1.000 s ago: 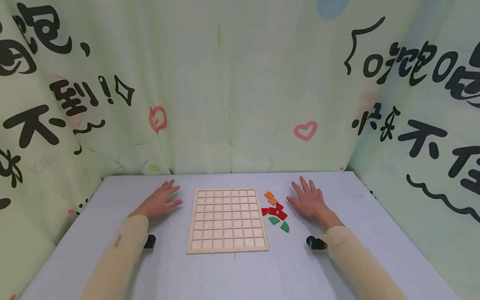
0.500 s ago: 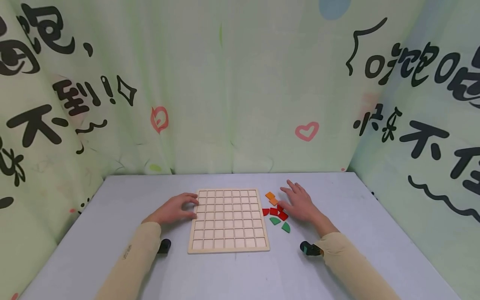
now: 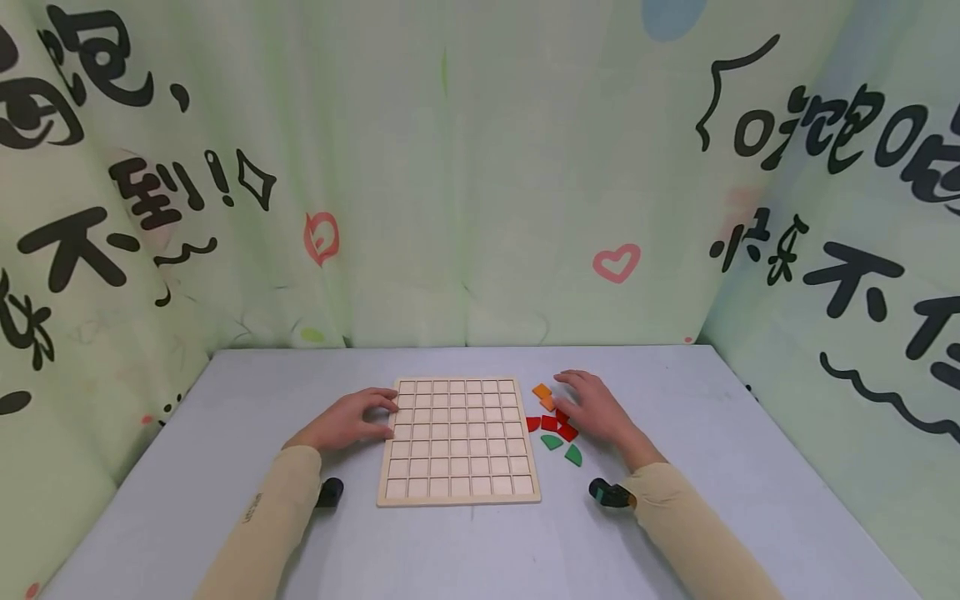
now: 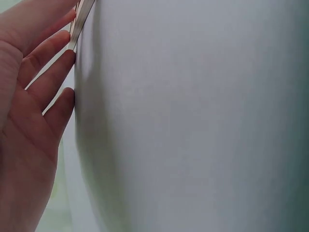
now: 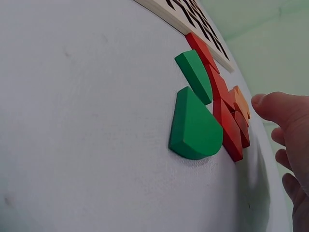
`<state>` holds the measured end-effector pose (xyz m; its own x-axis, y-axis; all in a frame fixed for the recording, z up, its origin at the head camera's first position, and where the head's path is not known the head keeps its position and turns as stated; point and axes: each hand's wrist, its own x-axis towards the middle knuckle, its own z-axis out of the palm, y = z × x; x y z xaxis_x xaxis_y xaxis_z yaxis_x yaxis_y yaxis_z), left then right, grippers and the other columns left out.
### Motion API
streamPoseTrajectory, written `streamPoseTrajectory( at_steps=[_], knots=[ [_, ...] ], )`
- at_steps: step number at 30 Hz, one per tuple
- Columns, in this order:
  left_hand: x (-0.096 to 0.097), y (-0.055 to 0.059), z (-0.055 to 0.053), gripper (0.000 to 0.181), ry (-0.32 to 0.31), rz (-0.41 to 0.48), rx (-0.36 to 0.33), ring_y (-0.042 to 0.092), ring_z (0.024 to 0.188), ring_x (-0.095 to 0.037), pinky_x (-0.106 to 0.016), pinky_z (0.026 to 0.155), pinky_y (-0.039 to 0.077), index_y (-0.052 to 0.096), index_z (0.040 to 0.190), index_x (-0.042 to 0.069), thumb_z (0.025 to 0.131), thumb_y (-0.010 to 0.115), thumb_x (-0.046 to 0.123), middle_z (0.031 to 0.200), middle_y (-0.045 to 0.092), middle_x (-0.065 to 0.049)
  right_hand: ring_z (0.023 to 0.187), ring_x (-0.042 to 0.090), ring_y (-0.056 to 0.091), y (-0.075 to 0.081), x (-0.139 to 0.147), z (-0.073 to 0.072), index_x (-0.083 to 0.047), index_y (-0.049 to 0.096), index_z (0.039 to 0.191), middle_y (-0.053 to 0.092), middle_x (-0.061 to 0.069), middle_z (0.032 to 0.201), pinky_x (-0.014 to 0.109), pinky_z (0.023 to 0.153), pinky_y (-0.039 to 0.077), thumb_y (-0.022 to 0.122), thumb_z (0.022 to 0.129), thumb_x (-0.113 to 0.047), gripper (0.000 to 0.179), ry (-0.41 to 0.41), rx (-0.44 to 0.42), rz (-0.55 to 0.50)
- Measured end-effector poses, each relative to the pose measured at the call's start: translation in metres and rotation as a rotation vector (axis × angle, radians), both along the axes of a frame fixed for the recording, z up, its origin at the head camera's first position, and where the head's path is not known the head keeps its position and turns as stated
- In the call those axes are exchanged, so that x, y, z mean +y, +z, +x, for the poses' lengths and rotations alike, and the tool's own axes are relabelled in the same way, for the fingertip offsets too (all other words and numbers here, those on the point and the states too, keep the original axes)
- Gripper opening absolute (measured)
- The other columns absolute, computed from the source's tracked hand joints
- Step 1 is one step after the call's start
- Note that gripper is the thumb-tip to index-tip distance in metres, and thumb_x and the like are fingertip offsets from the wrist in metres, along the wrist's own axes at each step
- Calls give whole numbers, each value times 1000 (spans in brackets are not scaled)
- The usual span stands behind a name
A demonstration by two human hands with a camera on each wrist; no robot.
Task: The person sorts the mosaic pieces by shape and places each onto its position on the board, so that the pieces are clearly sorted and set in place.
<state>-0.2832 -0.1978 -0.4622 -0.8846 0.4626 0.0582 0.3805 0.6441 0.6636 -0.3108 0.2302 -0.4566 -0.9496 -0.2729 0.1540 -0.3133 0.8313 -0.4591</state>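
A wooden grid board with square cells lies flat on the table. My left hand rests at its left edge, fingertips right at the rim and fingers slightly bent. To the right of the board is a loose cluster of small pieces: orange blocks, red blocks and two green wedge-shaped blocks with rounded sides. My right hand hovers beside the orange and red blocks, fingers loosely bent, nothing held. The thumb points toward the blocks in the right wrist view.
The white tabletop spreads around the board. Printed curtains with black lettering stand behind it and at both sides. Dark wrist-worn devices sit under the sleeves.
Since a second ago my left hand has come right to the board's left edge. My right hand has moved left toward the blocks, its spread fingers drawing together and bending. Board and blocks stay put.
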Motion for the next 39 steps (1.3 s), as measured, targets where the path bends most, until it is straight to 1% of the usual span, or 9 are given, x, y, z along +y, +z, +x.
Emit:
streamPoseTrajectory(
  at_steps=[4, 7, 11, 15, 22, 30, 34, 39],
  knots=[
    [-2, -2, 0, 37, 4, 3, 0, 40, 136, -34, -49, 112, 33, 68, 114, 9, 83, 79, 25, 143, 51, -9, 128, 38, 45, -2, -2, -1, -2, 57, 132, 53, 20, 136, 55, 107, 39, 65, 94, -22, 44, -17, -37, -19],
    [-1, -2, 1, 37, 14, 7, -14, 39, 137, -34, -50, 113, 32, 68, 114, 9, 83, 79, 26, 144, 50, -9, 126, 37, 47, -3, -4, -1, -2, 58, 131, 56, 19, 133, 54, 106, 40, 65, 95, -23, 43, -16, -54, -37],
    [1, 0, 2, 37, 24, 8, -24, 38, 138, -34, -49, 113, 31, 68, 116, 9, 84, 78, 25, 145, 50, -9, 120, 36, 52, -4, -4, -1, 0, 60, 128, 59, 19, 128, 53, 103, 44, 66, 94, -21, 40, -1, -35, -48],
    [3, 1, 4, 38, 27, -5, -18, 38, 138, -34, -49, 113, 31, 68, 117, 8, 84, 78, 24, 145, 50, -9, 113, 34, 55, -6, -5, 0, 2, 60, 126, 61, 19, 124, 50, 99, 47, 67, 94, -20, 39, -4, -24, -52],
    [2, 2, 5, 39, 24, 6, -14, 38, 138, -35, -50, 113, 31, 67, 117, 6, 84, 78, 23, 144, 50, -10, 104, 29, 56, -6, -9, 1, 0, 60, 127, 62, 15, 117, 45, 91, 52, 68, 93, -21, 41, -34, -46, -54],
    [1, -3, 3, 39, 30, 18, -22, 38, 138, -34, -49, 114, 31, 68, 118, 8, 84, 78, 25, 145, 50, -8, 95, 23, 56, -5, -9, 3, -2, 61, 126, 64, 10, 109, 37, 85, 55, 70, 91, -25, 43, -55, -75, -34],
    [1, -3, 2, 40, 30, 15, -18, 38, 138, -33, -49, 114, 31, 68, 118, 8, 84, 78, 26, 144, 50, -8, 91, 22, 56, -5, -4, 6, -1, 62, 123, 65, 9, 105, 36, 81, 55, 71, 90, -21, 39, -38, -67, -20],
    [1, -2, 3, 39, 30, 18, -17, 38, 138, -34, -50, 113, 31, 68, 117, 8, 84, 78, 26, 144, 50, -8, 91, 21, 57, -3, 3, 10, -2, 64, 121, 65, 8, 105, 38, 83, 54, 71, 90, -20, 36, -30, -73, -6]
  ],
)
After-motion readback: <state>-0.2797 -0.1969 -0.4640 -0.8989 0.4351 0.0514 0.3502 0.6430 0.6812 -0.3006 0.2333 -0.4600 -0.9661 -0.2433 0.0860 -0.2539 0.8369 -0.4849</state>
